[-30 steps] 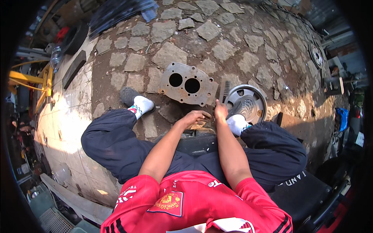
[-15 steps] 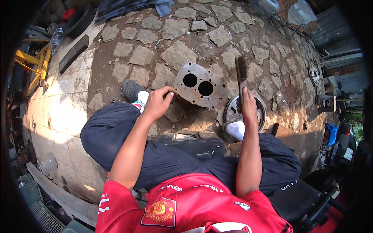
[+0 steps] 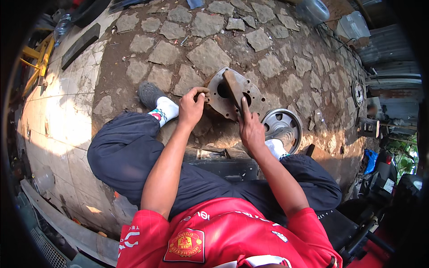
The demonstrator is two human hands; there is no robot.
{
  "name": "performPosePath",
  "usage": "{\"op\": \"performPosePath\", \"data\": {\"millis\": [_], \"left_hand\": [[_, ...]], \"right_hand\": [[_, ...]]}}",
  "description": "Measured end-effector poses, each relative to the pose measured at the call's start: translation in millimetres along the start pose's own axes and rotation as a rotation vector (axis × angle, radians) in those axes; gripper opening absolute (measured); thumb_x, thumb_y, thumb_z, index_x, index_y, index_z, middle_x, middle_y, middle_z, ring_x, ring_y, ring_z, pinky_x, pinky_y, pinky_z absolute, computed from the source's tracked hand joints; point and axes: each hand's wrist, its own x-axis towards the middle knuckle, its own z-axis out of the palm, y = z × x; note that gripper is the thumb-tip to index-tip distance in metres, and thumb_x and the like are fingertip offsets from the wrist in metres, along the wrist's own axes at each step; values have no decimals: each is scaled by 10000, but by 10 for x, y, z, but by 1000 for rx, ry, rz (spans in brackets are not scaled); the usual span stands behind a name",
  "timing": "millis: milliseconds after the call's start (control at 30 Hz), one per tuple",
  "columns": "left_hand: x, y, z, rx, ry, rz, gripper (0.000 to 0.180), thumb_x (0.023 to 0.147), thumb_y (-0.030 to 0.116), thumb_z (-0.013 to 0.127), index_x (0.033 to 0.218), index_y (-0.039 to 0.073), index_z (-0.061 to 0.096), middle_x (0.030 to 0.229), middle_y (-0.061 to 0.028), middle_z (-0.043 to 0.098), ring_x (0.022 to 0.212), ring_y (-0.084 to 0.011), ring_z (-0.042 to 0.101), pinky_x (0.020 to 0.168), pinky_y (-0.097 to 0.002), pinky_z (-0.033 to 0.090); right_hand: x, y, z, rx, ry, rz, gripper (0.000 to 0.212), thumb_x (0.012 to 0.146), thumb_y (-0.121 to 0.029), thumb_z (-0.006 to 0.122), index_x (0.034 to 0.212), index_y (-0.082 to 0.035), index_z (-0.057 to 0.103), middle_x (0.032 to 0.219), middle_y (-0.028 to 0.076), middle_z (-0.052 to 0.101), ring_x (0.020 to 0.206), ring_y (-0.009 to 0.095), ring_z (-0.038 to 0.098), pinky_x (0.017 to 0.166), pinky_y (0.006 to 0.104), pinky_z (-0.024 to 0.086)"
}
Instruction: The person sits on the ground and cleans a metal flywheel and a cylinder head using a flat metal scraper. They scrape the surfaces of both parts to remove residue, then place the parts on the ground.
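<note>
A grey metal cylinder block (image 3: 255,94) with two large round bores and several small bolt holes stands on the ground in front of me. My left hand (image 3: 192,107) is closed, its curled fingers at the block's left edge. My right hand (image 3: 252,134) grips the handle of a wire brush (image 3: 233,87). The brush lies slantwise across the block's top face and partly covers both bores; its bristles face down, hidden. Beside the block on the right, a toothed flywheel (image 3: 292,127) rests near my foot.
Uneven paving stones (image 3: 209,56) set in dirt surround the block. Pale tiles (image 3: 80,120) lie to the left, with a dark bar (image 3: 81,45) and a yellow metal frame (image 3: 44,62). A black case (image 3: 228,169) sits between my legs. Plastic containers (image 3: 313,11) stand far right.
My right hand has swung the wire brush from upright at the right, leftward and down onto the block's top. My left hand stays at the block's left edge, its fingers more curled.
</note>
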Motion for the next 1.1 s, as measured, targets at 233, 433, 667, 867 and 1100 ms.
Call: {"op": "performPosePath", "data": {"millis": [233,433,667,867,1100], "left_hand": [[66,-65,7,-108,36,31,203,1026,90,598,1134,13,752,977,-100,801,887,-165,771,806,-325,585],[56,-104,17,-22,41,34,198,1023,98,609,1138,20,750,968,-102,798,895,-165,776,801,-324,579],[48,-85,-58,36,59,55,195,1019,93,617,1143,20,750,981,-101,800,916,-167,772,818,-322,577],[172,-266,-107,-88,78,1,205,1026,86,612,1165,9,741,1016,-119,802,924,-172,773,823,-321,579],[58,-130,-23,108,52,-61,231,1039,55,601,1230,-17,709,1116,-125,783,1000,-166,745,903,-296,552]], "right_hand": [[-661,128,-350,63,-237,-15,767,1008,-207,653,1686,-243,296,974,203,590,770,435,646,671,543,537],[-369,270,-472,216,44,26,679,1033,-268,622,1658,-312,362,936,180,604,775,406,675,696,518,558],[-243,101,-133,64,-184,-29,753,1009,-226,657,1676,-295,315,977,197,633,811,422,673,681,545,543],[-751,460,-422,53,-322,-117,688,1032,-245,623,1660,-319,354,955,172,592,718,399,674,640,522,577],[-738,287,-273,75,-216,-73,679,1028,-233,615,1645,-380,374,927,169,588,684,379,662,585,499,578]]}}
